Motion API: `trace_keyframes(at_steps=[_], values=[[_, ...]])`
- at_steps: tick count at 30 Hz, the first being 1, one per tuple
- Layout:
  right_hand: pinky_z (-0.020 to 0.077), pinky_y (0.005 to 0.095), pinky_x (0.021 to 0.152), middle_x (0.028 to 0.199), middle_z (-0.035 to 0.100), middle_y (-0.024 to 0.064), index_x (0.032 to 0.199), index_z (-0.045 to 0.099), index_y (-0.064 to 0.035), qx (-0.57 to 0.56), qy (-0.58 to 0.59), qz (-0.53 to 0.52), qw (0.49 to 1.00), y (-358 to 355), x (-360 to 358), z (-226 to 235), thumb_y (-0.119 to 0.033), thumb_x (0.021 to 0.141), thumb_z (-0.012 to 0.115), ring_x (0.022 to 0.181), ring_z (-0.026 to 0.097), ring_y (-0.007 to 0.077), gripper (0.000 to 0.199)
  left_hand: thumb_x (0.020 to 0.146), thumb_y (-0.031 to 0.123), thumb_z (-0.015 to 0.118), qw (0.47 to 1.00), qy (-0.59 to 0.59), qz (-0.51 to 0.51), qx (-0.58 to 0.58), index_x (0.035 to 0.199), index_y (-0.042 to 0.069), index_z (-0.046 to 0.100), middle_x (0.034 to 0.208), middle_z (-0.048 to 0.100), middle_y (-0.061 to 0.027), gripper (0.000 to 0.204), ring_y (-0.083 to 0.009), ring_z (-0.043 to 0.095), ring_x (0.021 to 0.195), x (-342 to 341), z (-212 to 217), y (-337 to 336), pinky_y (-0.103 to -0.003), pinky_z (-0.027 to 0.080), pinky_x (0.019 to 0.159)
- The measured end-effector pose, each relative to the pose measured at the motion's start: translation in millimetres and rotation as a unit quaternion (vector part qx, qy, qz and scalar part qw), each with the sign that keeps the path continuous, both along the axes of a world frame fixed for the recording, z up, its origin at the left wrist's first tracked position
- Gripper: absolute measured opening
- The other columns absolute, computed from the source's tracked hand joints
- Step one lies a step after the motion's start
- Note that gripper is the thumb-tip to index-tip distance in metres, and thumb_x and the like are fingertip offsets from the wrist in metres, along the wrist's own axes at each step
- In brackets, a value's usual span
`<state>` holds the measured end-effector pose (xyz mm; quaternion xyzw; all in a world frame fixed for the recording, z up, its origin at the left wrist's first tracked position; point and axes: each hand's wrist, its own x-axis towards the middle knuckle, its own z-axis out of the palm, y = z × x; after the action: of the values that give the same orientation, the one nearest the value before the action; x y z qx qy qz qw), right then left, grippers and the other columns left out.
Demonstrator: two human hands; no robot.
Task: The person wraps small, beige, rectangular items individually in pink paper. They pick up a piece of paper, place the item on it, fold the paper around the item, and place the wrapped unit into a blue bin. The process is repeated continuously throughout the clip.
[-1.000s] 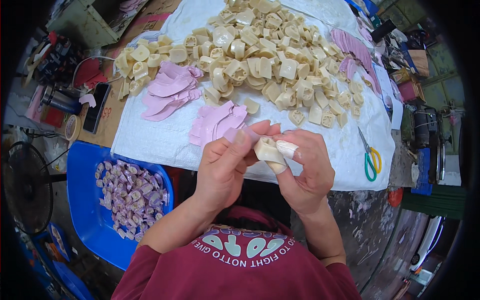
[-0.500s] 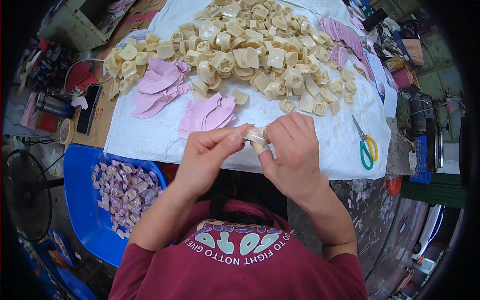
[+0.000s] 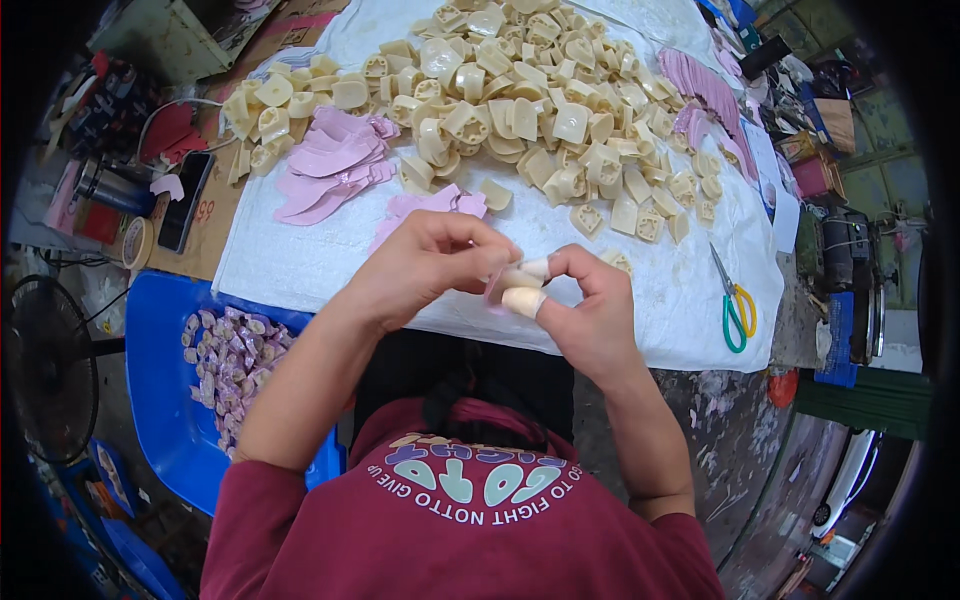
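1. Left hand (image 3: 410, 270): we hold it with thumb and fingers pinched together, gripping a thin pink sheet (image 3: 493, 288) at the near end of the held piece.
2. Right hand (image 3: 590, 310): we grip a beige hollow piece (image 3: 516, 283) between thumb and index finger. Both of these digits carry pale fingertip covers (image 3: 523, 301).
3. Position of the work: we hold the beige hollow piece between our two hands, above the near edge of a white cloth (image 3: 640, 330). The pink sheet lies against its left side; our fingers hide part of the contact.
4. Supply on the worktop (image 3: 208, 225): beyond our hands, we have a large heap of beige pieces (image 3: 530, 110) on the cloth. Two pink stacks (image 3: 335, 170) lie in front of the heap, toward its left; the nearer one is partly covered by our left hand.
5. Tool: we find scissors (image 3: 729, 287) with one green and one yellow handle at the right of the cloth, well apart from our hands.
6. Container: at our left, below the worktop, a blue tub (image 3: 165, 400) holds many purple-and-beige pieces (image 3: 235, 370). Our left forearm crosses in front of its right side.
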<state>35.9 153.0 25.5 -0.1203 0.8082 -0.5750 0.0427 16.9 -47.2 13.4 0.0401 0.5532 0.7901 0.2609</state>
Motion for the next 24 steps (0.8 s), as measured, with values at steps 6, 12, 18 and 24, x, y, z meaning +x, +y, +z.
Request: trace_keyframes(at_steps=[6, 12, 18, 24], values=[[0.0451, 0.0254, 0.06, 0.072, 0.062, 0.003, 0.077, 0.06, 0.0, -0.108, -0.117, -0.026, 0.987, -1.9, 0.9, -7.3, -0.009, 0.071, 0.075, 0.068, 0.054, 0.0064, 0.019, 0.089, 0.011, 0.063, 0.992, 0.048, 0.053, 0.103, 0.096, 0.0, 0.068, 0.095, 0.065, -0.0058, 0.015, -0.0114, 0.06, 0.084, 15.9, -15.1, 6.6, -0.026, 0.049, 0.072], [0.044, 0.0246, 0.057, 0.069, 0.06, 0.0024, 0.075, 0.057, -0.0003, -0.041, -0.063, -0.055, 0.996, -12.3, 0.8, -4.9, -0.008, 0.072, 0.074, 0.066, 0.052, 0.0064, 0.019, 0.085, 0.002, 0.06, 0.97, 0.186, 0.151, -0.035, 0.087, -0.002, 0.064, 0.09, 0.061, -0.0087, 0.006, -0.0161, 0.059, 0.083, 16.9, -10.9, 19.9, -0.028, 0.047, 0.074], [0.0449, 0.027, 0.06, 0.072, 0.062, 0.0052, 0.074, 0.056, -0.0008, -0.004, -0.08, -0.009, 0.997, -9.8, -2.5, 5.0, -0.009, 0.071, 0.075, 0.067, 0.055, 0.0098, 0.02, 0.081, -0.002, 0.059, 0.906, 0.351, 0.167, -0.166, 0.084, -0.001, 0.06, 0.086, 0.057, -0.0098, 0.004, -0.0202, 0.058, 0.087, 17.6, -5.3, 20.0, -0.031, 0.046, 0.075], [0.0428, 0.0399, 0.088, 0.105, 0.062, 0.0163, 0.097, 0.06, -0.0007, 0.115, 0.239, 0.069, 0.962, -0.3, -2.4, 22.2, -0.014, 0.067, 0.078, 0.099, 0.059, 0.0304, 0.037, 0.082, -0.006, 0.062, 0.963, 0.21, 0.162, 0.058, 0.096, 0.003, 0.059, 0.122, 0.043, -0.0115, 0.018, -0.0154, 0.059, 0.096, 41.3, -3.7, 15.0, -0.027, 0.047, 0.082]])
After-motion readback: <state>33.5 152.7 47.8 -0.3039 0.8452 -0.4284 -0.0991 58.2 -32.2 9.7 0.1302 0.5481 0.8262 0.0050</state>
